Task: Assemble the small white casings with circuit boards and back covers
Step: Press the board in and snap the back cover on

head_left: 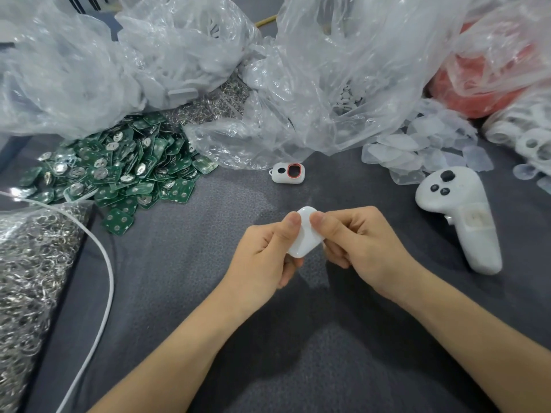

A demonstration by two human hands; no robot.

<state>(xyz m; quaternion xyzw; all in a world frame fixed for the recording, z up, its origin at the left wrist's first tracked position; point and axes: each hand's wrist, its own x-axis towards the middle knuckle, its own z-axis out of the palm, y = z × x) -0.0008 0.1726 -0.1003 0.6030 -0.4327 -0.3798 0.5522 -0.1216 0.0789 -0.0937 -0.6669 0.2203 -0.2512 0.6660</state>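
Nearest, at the centre of the frame, the left hand and the right hand meet over the grey cloth. Both are clamped on one small white casing. Each thumb presses its upper face and the fingers curl beneath it, so the underside is hidden. It looks like the press-fit of a back cover, though the seam cannot be seen.

The risks I see from here:
- Uneven thumb pressure could seat one edge and leave the other proud, so the cover closes crooked.
- A board sitting askew inside could get pinched or cracked by the squeeze.
- The casing is smooth and held above the cloth, so it could slip out.

Counts, moving away from the hands:
- Two hands and one casing held.
- One white cable curving up the left side.
- One bag of metal rings at lower left.
- One white controller lying at right, well apart from the hands.
- One more white casing with a red-rimmed opening, lying alone above the hands.
- One heap of green circuit boards at mid left, too many to count.
- One loose pile of clear covers at upper right, also uncountable.
- Several crumpled clear plastic bags across the top, their number unclear.
- One red bundle behind plastic at far upper right.
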